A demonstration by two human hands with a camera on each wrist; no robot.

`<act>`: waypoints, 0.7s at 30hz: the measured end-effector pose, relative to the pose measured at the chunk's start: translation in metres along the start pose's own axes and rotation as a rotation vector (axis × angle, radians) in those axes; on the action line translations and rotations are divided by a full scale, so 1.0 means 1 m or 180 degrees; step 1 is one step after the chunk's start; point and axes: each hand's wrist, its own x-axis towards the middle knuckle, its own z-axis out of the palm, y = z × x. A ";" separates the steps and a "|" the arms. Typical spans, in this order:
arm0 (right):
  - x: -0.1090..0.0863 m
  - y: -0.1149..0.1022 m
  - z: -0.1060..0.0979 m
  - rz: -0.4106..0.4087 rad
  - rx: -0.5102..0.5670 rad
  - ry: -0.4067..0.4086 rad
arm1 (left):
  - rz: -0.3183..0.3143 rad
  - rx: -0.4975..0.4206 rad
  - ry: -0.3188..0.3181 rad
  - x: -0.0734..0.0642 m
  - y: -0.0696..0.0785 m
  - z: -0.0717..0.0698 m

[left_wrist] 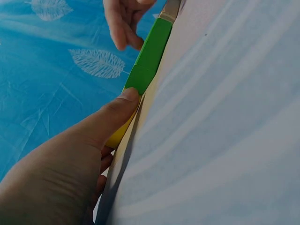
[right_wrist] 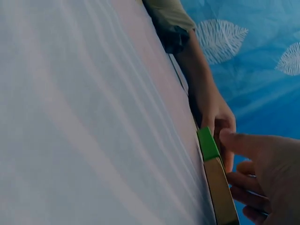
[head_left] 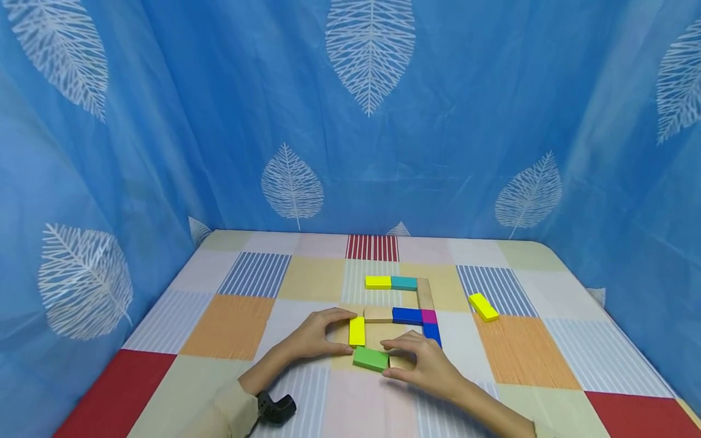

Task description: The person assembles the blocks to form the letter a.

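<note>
My left hand [head_left: 319, 331] spans a yellow block [head_left: 357, 332], index fingertip at its far end and thumb at its near end. In the left wrist view that thumb [left_wrist: 129, 95] touches where yellow meets green. A green block [head_left: 371, 359] lies slightly askew at the yellow one's near end. Around its right end, my right hand [head_left: 424, 362] has thumb and fingers parted; the left wrist view shows those fingers apart from it. A plain wooden block [right_wrist: 219, 190] adjoins the green one, partly hidden under the right hand in the head view.
Beyond the hands, a line of blocks runs through a wooden block [head_left: 378, 314], blue block [head_left: 408, 316], magenta block [head_left: 429, 317], upright wooden block [head_left: 425, 294], teal block [head_left: 404, 283] and yellow block [head_left: 378, 282]. Another yellow block [head_left: 484, 307] lies alone at the right.
</note>
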 end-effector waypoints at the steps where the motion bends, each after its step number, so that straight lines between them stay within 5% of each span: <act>1: 0.002 0.000 0.002 0.0059 -0.0034 -0.0020 | 0.0001 0.0019 0.0011 0.001 0.000 -0.001; 6: 0.006 -0.001 0.009 0.0224 -0.0158 -0.0058 | -0.0030 0.0052 -0.0017 0.003 -0.002 -0.003; 21: 0.002 -0.003 0.013 0.0159 -0.0280 0.0079 | -0.0057 0.0014 -0.0047 0.001 -0.002 0.000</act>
